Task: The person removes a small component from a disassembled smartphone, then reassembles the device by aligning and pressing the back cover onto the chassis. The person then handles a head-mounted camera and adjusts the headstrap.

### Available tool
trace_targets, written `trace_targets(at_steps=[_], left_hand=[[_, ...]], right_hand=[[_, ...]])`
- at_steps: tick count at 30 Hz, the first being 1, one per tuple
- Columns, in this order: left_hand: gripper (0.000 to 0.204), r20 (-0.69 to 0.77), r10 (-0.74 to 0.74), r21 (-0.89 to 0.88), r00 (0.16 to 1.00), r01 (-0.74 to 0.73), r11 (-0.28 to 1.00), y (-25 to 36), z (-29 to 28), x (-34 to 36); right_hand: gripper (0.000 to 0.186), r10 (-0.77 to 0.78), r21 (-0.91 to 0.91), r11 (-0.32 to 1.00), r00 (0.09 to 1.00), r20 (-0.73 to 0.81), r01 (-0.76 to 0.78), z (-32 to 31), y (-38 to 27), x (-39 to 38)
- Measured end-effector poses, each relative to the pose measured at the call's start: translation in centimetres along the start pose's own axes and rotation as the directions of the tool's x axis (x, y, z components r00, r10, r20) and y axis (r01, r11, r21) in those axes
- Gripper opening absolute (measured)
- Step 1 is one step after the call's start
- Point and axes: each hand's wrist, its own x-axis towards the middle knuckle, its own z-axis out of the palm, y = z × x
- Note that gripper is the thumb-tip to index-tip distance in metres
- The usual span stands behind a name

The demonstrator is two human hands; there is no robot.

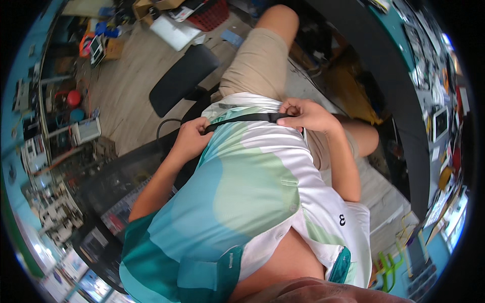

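Note:
A black strap [240, 118] with a dark buckle [273, 117] runs across the waist, over a teal, green and white shirt [252, 166]. My left hand [193, 135] is closed on the strap's left end at the hip. At the buckle's right side, my right hand [307, 117] pinches the strap between thumb and fingers. The strap lies against the shirt between both hands. Beige shorts [255, 63] show beyond the shirt's hem.
I sit in a black chair, its armrest [184, 80] to the left. A dark desk [376, 65] with devices stands on the right. Cluttered shelves [50, 197] line the left. A red basket [209, 16] and a white flat box [174, 31] lie on the wooden floor [136, 76].

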Motion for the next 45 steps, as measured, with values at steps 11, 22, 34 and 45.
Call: trace_targets(at_steps=[11,22,34,45], left_hand=[[0.042,0.343,0.110,0.401,0.933,-0.251,0.881,10.2,-1.4,4.3],[0.052,0.887,0.372,0.121,0.274,-0.915,0.386,17.5,13.4,12.4],[0.020,0.993,0.120,-0.085,-0.005,-0.736,0.672,18.1,20.7,12.2],[0.024,0.984,0.017,-0.143,-0.177,-0.731,0.667,17.7,23.7,12.9]], right_hand=[[0.022,-0.070,0.058,0.993,0.910,-0.409,0.102,3.6,8.1,-7.3],[0.025,0.061,0.297,0.886,0.545,-0.836,0.356,10.4,6.0,-6.6],[0.031,0.539,0.594,0.790,0.288,-0.791,0.153,26.9,12.7,-8.6],[0.034,0.610,0.654,0.329,0.376,-0.697,0.681,34.3,12.1,-7.7]])
